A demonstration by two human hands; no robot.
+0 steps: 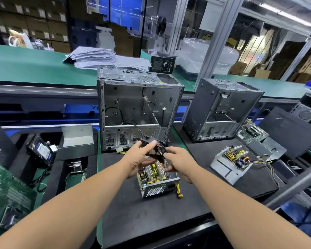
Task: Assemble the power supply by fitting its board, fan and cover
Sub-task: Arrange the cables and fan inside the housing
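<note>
Head view: left hand (141, 159) and right hand (180, 163) are both gripping the small black square fan (157, 150), fingers curled round its frame, just above the open grey metal supply box with its yellow-green board (155, 175). Risk: thin fan wires snagging on heatsinks, or getting pinched. Yellow-handled screwdriver (178, 191) is lying beside the box; open silver computer case (138, 108) is crowding the counter (151, 218) behind

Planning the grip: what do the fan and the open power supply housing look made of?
Fan: looks like black moulded plastic, matt, held by both hands, left and right. Power supply housing: seems bare sheet metal, dull grey, with a punched grille of holes.
</note>
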